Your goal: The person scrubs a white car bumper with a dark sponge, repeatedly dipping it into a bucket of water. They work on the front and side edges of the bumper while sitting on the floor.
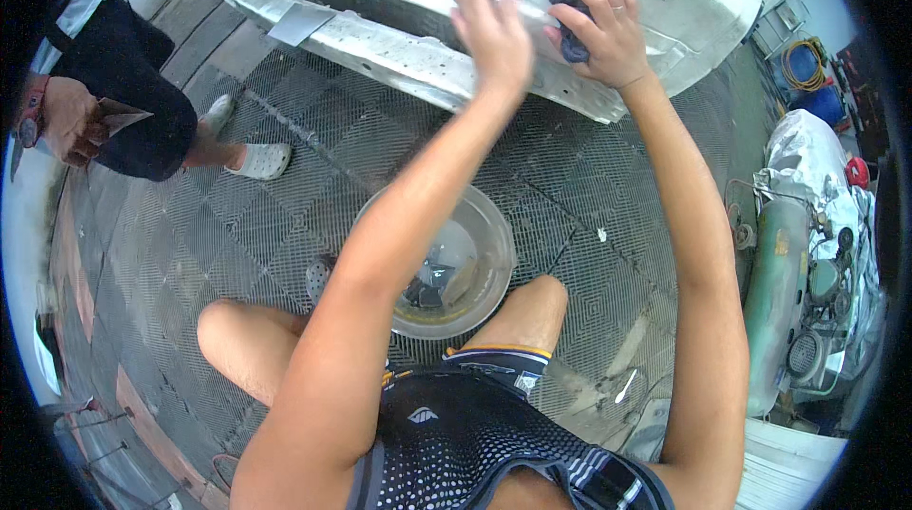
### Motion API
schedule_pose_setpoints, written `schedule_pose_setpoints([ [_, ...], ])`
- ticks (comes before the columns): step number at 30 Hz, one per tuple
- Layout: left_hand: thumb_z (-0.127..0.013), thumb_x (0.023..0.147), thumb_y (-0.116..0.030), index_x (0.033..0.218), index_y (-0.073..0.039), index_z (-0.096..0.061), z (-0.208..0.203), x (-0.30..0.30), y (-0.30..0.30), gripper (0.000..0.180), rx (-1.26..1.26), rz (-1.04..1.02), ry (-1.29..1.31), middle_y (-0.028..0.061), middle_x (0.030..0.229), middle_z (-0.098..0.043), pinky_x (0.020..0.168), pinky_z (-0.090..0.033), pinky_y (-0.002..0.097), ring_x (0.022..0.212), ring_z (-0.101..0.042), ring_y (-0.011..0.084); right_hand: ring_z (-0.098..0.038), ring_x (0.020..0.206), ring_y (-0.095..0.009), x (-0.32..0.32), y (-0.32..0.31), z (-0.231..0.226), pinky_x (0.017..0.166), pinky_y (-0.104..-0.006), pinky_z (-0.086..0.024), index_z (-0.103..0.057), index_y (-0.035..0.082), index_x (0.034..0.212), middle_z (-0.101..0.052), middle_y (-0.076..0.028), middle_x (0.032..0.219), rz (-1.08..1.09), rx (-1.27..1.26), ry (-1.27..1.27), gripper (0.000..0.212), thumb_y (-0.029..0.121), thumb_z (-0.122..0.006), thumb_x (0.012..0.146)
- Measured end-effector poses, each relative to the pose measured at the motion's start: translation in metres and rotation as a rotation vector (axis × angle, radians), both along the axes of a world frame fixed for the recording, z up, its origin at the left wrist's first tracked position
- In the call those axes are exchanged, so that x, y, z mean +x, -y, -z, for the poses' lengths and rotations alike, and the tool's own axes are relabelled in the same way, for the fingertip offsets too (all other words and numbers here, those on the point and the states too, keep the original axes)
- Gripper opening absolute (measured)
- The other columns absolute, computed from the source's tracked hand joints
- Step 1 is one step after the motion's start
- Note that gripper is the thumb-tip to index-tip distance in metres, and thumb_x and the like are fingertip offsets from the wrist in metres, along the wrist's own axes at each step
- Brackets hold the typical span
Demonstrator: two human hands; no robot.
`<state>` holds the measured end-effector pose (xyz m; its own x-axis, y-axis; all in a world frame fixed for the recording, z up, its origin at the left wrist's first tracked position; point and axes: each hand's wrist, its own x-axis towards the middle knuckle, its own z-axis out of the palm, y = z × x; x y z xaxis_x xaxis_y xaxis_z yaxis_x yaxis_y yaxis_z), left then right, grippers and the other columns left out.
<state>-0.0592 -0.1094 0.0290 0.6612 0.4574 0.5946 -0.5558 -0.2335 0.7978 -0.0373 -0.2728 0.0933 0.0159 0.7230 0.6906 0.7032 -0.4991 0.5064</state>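
pressing a dark cloth (568, 21) on the metal panel (408, 45), right hand (598, 30) fingers clamped; left hand (494, 30) (fingers apart) hovers.

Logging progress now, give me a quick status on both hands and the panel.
Left hand open, flat on the bare silver metal body panel. Right hand grip shut on dark blue rag. Nothing in the way.

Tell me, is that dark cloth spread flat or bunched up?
Bunched up: the dark cloth sits crumpled under the right hand, pressed against the metal panel.
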Motion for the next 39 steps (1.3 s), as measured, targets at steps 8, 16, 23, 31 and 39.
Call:
schedule_pose_setpoints([
  [8, -0.037, 0.11, -0.039, 0.163, 0.003, -0.017, 0.018, -0.006, 0.004, 0.07, 0.548, -0.059, 0.112, 0.0241, 0.172, -0.007, 0.124, -0.002, 0.0611, 0.159, -0.004, 0.0418, -0.049, 0.138, -0.021, 0.008, 0.005, 0.003, 0.107, -0.0425, -0.034, -0.066, 0.026, 0.117, -0.058, 0.002, 0.14, 0.037, 0.078, 0.04, 0.048, 0.029, -0.078, 0.071],
  [16, -0.044, 0.107, -0.034, 0.163, 0.003, -0.018, -0.004, 0.021, -0.003, 0.071, 0.424, -0.156, 0.222, 0.0256, 0.171, -0.011, 0.124, -0.001, 0.061, 0.159, -0.006, 0.0409, -0.051, 0.135, -0.02, 0.007, 0.0, 0.006, 0.106, -0.0409, -0.034, -0.066, 0.026, 0.113, -0.06, 0.004, 0.136, 0.021, 0.12, 0.052, 0.032, 0.032, -0.077, 0.084],
  [23, -0.056, 0.1, -0.036, 0.16, -0.006, -0.036, -0.048, 0.042, -0.024, 0.07, 0.769, -0.339, 0.404, 0.0134, 0.169, -0.029, 0.125, -0.003, 0.0607, 0.159, -0.019, 0.0289, -0.052, 0.133, -0.022, 0.006, 0.002, 0.004, 0.105, -0.0409, -0.033, -0.06, 0.026, 0.12, -0.059, 0.002, 0.137, 0.065, 0.124, 0.086, 0.042, 0.027, -0.079, 0.082],
  [31, -0.053, 0.103, -0.039, 0.156, -0.017, -0.045, -0.089, 0.026, -0.067, 0.058, 1.294, -0.59, 0.378, 0.0006, 0.163, -0.043, 0.126, -0.007, 0.0518, 0.152, -0.036, 0.0152, -0.052, 0.129, -0.019, 0.008, 0.003, 0.009, 0.106, -0.0402, -0.033, -0.062, 0.027, 0.115, -0.058, 0.004, 0.134, 0.053, 0.128, 0.091, 0.038, 0.03, -0.077, 0.08],
  [39, -0.054, 0.103, -0.041, 0.156, -0.017, -0.046, -0.141, 0.029, -0.091, 0.058, 1.638, -0.545, 0.492, 0.0, 0.16, -0.047, 0.126, -0.009, 0.0502, 0.15, -0.038, 0.0134, -0.05, 0.13, -0.018, 0.014, 0.009, 0.009, 0.106, -0.0403, -0.034, -0.062, 0.028, 0.113, -0.057, 0.003, 0.136, 0.09, 0.073, 0.152, 0.049, 0.033, -0.078, 0.067],
])
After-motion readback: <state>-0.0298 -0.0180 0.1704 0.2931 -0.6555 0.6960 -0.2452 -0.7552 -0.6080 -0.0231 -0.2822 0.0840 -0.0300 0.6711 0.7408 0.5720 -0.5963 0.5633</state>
